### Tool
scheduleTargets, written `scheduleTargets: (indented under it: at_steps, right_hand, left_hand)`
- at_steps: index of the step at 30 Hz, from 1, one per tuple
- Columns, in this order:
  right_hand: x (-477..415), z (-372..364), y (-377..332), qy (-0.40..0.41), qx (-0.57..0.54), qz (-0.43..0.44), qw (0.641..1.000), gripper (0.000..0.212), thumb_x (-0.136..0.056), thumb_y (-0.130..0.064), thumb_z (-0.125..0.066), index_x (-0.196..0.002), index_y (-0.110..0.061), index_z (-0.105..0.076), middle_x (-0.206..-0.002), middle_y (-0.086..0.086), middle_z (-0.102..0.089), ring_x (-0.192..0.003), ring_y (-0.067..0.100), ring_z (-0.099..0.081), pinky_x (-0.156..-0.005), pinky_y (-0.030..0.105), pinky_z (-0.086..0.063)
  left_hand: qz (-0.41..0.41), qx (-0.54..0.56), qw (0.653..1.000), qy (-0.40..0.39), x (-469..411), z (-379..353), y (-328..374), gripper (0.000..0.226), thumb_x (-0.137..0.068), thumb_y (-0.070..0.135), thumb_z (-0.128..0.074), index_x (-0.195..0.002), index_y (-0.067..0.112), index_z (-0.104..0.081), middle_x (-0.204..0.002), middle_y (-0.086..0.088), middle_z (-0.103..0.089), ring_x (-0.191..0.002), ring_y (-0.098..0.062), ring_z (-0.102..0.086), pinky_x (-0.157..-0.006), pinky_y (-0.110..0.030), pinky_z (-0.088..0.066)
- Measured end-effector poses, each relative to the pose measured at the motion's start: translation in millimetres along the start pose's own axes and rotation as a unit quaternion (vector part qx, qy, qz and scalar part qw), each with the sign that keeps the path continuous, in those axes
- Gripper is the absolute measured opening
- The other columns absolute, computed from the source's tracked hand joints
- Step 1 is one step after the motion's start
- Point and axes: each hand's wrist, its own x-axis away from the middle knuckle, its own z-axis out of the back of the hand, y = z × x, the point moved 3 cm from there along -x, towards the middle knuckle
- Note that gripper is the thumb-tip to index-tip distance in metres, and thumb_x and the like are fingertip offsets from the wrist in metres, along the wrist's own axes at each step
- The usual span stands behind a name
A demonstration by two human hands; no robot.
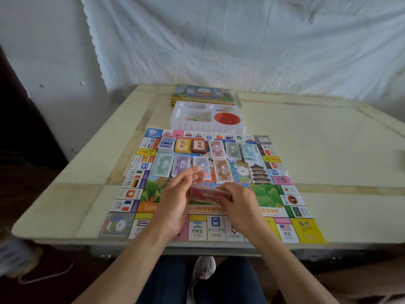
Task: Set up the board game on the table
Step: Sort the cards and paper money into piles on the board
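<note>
Head view: right hand (237,204) grips a flat red note stack (206,194); left hand (177,195) relaxed, fingers straight.

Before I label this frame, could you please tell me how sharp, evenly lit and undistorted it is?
All in the head view: soft, even light, no harsh glare on the table; the wide-angle lens bows the table's edges; the left hand and the red play-money stack gripped by the right hand look motion-blurred; the lower left corner is smeared.

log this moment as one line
phase: money layout | right hand: grips red note stack | left hand: open beside it | board: note piles, card decks laid out
</note>
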Motion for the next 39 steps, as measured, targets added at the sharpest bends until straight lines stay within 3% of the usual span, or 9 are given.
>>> scheduleTargets:
  at_steps: [4, 10, 18, 22, 25, 27, 31, 35, 39]
  right_hand:
    - [-1, -1, 3, -0.009, 0.031, 0.021, 0.999, 0.013, -0.093, -0.018, -0.056, -0.102, -0.014, -0.064, -0.091, -0.004, -0.06, -0.077, 0.012, -0.055, -0.056, 0.015, -0.034]
    - [1, -3, 5, 0.012, 0.028, 0.05, 0.998, 0.013, -0.096, -0.016, -0.05, -0.102, -0.014, -0.061, -0.096, -0.005, -0.059, -0.079, 0.008, -0.051, -0.062, 0.008, -0.036]
    - [6, -11, 0, 0.01, 0.071, 0.071, 0.995, 0.012, -0.096, -0.01, -0.047, -0.085, -0.012, -0.052, -0.083, -0.001, -0.055, -0.071, 0.02, -0.054, -0.06, 0.026, -0.038]
    - [4, -4, 2, 0.008, -0.077, -0.037, 0.996, 0.021, -0.097, -0.017, -0.049, -0.077, -0.015, -0.053, -0.062, -0.01, -0.049, -0.054, 0.008, -0.043, -0.049, 0.018, -0.033]
    - [9, -5, 4, -0.013, -0.289, -0.147, 0.946, 0.025, -0.098, -0.015, -0.048, -0.076, -0.011, -0.06, -0.048, -0.007, -0.046, -0.043, 0.009, -0.037, -0.045, 0.025, -0.031]
    - [13, -7, 3, -0.025, -0.353, -0.174, 0.919, 0.023, -0.098, -0.014, -0.048, -0.081, -0.011, -0.063, -0.044, -0.006, -0.044, -0.04, 0.007, -0.035, -0.043, 0.024, -0.029]
    - [15, -3, 1, -0.028, -0.289, -0.147, 0.945, 0.018, -0.096, -0.019, -0.053, -0.083, -0.014, -0.066, -0.048, -0.009, -0.053, -0.04, 0.004, -0.041, -0.043, 0.021, -0.033]
    - [10, 10, 3, 0.044, -0.194, -0.118, 0.973, 0.008, -0.089, -0.024, -0.062, -0.087, -0.022, -0.069, -0.078, -0.008, -0.069, -0.068, 0.004, -0.061, -0.061, 0.02, -0.049]
    - [6, 19, 7, 0.042, -0.198, -0.143, 0.969, 0.009, -0.087, -0.02, -0.064, -0.08, -0.02, -0.07, -0.075, -0.004, -0.069, -0.062, 0.006, -0.057, -0.058, 0.021, -0.046]
  left_hand:
    - [-0.002, -0.017, 1.0, 0.018, 1, -5, 1, 0.031, -0.103, 0.016, -0.036, -0.106, 0.02, -0.066, -0.107, -0.002, -0.072, -0.108, -0.015, -0.063, -0.085, -0.035, -0.052]
    - [0.012, -0.039, 0.999, 0.022, 4, -6, 1, 0.03, -0.103, 0.015, -0.035, -0.113, 0.02, -0.063, -0.111, 0.001, -0.071, -0.106, -0.007, -0.064, -0.077, -0.022, -0.054]
    - [-0.011, -0.118, 0.993, 0.025, 10, -7, 1, 0.028, -0.103, 0.021, -0.037, -0.112, 0.027, -0.064, -0.111, 0.007, -0.07, -0.107, -0.007, -0.062, -0.097, -0.037, -0.05]
    - [-0.002, -0.087, 0.996, 0.016, 10, -3, 2, 0.024, -0.092, 0.029, -0.057, -0.115, 0.024, -0.064, -0.109, 0.001, -0.069, -0.105, -0.014, -0.063, -0.094, -0.032, -0.05]
    - [0.015, -0.039, 0.999, 0.023, 10, -5, 3, 0.024, -0.086, 0.007, -0.065, -0.11, 0.012, -0.065, -0.094, -0.006, -0.074, -0.086, -0.018, -0.069, -0.078, -0.03, -0.055]
    - [0.021, -0.03, 0.999, 0.033, 11, -8, 3, 0.02, -0.085, -0.001, -0.064, -0.103, 0.006, -0.068, -0.088, -0.009, -0.075, -0.079, -0.019, -0.071, -0.073, -0.029, -0.056]
    - [0.007, -0.034, 0.998, 0.055, 13, -10, 5, 0.015, -0.084, -0.003, -0.064, -0.093, 0.007, -0.07, -0.081, -0.008, -0.075, -0.073, -0.018, -0.072, -0.063, -0.022, -0.056]
    - [-0.014, -0.1, 0.994, 0.034, 11, -11, 12, 0.014, -0.084, 0.002, -0.066, -0.096, 0.01, -0.069, -0.082, -0.005, -0.075, -0.076, -0.019, -0.073, -0.064, -0.021, -0.056]
    - [-0.027, -0.161, 0.986, 0.002, 6, -17, 21, 0.013, -0.084, 0.004, -0.067, -0.093, 0.013, -0.068, -0.082, -0.002, -0.075, -0.073, -0.014, -0.073, -0.06, -0.017, -0.054]
